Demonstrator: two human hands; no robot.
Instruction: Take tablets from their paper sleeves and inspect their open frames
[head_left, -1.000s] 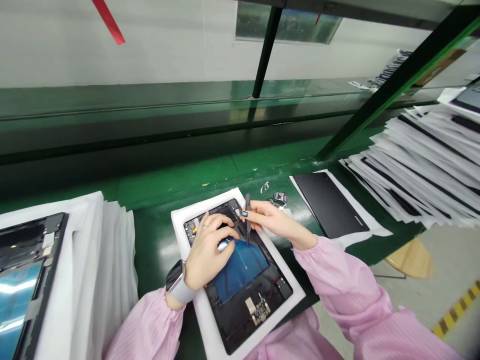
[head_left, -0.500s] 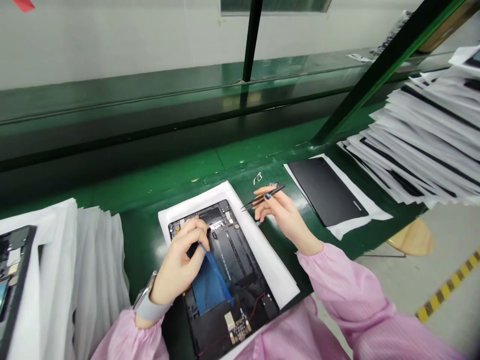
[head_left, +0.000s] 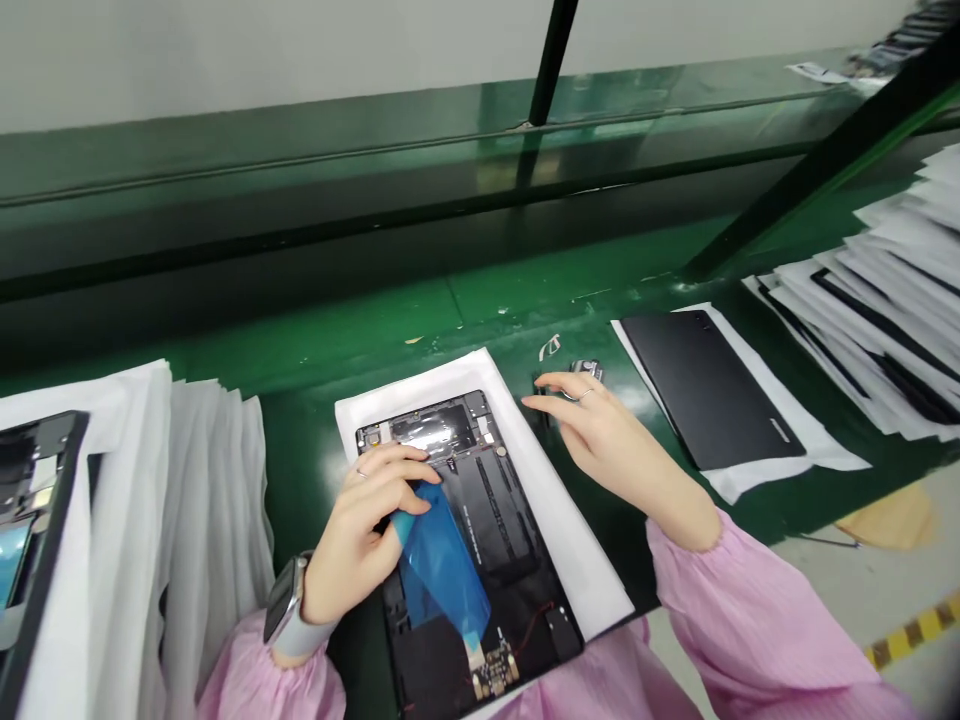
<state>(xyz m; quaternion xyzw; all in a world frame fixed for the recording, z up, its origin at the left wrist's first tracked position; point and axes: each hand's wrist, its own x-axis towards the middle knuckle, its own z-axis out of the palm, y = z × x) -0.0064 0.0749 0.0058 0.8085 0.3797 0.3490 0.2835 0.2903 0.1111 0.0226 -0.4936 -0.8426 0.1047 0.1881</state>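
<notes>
An opened tablet point(head_left: 517, 560) lies on a white sheet, its circuit parts and dark battery area showing. Over its left half a translucent blue film point(head_left: 450, 570) is partly lifted. My left hand point(head_left: 379, 510) pinches the film's upper end between thumb and fingertips, its wrist wearing a watch. To the right of the tablet, my right hand point(head_left: 592, 420) is low over the green bench with its fingers stretched out. Small dark items point(head_left: 543, 388) show beside and under those fingertips; their kind is unclear, and the thumb is mostly hidden.
A closed black tablet point(head_left: 712, 390) rests on a white sheet at right. Beyond it rises a stack of white sleeves point(head_left: 885, 330). More white sleeves point(head_left: 217, 500) and another opened tablet point(head_left: 37, 500) stand at left. A paper scrap point(head_left: 550, 347) and a small part point(head_left: 587, 370) lie behind my right hand.
The tweezers that my right hand held no longer show clearly; that hand is lower, its fingers straighter. The blue film is raised and turned further over the tablet. My view has shifted left.
</notes>
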